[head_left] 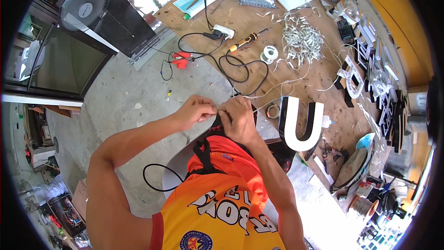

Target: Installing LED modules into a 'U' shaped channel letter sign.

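Note:
My left hand (198,112) is closed in a pinch above my lap, its fingertips almost meeting those of my right hand. What lies between them is too small to make out. My right hand (239,119) is curled at the table's near edge, thumb toward the left hand. A thin white wire (273,88) runs from beside its fingers across the table. It leads toward a tangled heap of small white LED modules and wires (303,39). To the right of my right hand stands a U-shaped white sign letter with black sides (300,127).
On the wooden table (259,18) lie a soldering iron (247,40), a solder spool (269,54), a tape roll (273,110) and a white power strip (224,31). Black cables loop over the edge. A red clamp-like tool (181,60) and a fan (85,7) are at the left.

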{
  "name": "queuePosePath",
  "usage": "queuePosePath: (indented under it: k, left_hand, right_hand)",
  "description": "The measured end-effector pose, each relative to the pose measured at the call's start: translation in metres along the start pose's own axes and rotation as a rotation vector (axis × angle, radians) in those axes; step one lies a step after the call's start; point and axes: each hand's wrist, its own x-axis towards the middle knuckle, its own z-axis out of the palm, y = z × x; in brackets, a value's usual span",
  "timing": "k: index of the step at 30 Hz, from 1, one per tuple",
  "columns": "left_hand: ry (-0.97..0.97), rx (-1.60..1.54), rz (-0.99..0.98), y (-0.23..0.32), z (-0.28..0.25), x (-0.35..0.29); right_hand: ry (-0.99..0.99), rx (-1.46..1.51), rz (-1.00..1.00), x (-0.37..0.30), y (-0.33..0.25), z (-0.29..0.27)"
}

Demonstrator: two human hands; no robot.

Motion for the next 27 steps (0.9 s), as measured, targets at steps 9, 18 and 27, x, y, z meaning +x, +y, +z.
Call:
queuePosePath:
  k: [9,18,27]
  left_hand:
    - [0.166,-1.222,-0.652,-0.058,0.037,-0.037]
    - [0.074,-1.222,-0.732,-0.091,0.026,-0.019]
    - [0.342,0.595,0.505,-0.005,0.002,-0.001]
  right_hand:
    - [0.087,-0.415,-0.407,-0.058,0.011,0.064]
    - [0.046,-0.446,-0.43,-0.063,0.022,0.065]
    - [-0.018,-0.418,-0.31,-0.063,0.021,0.049]
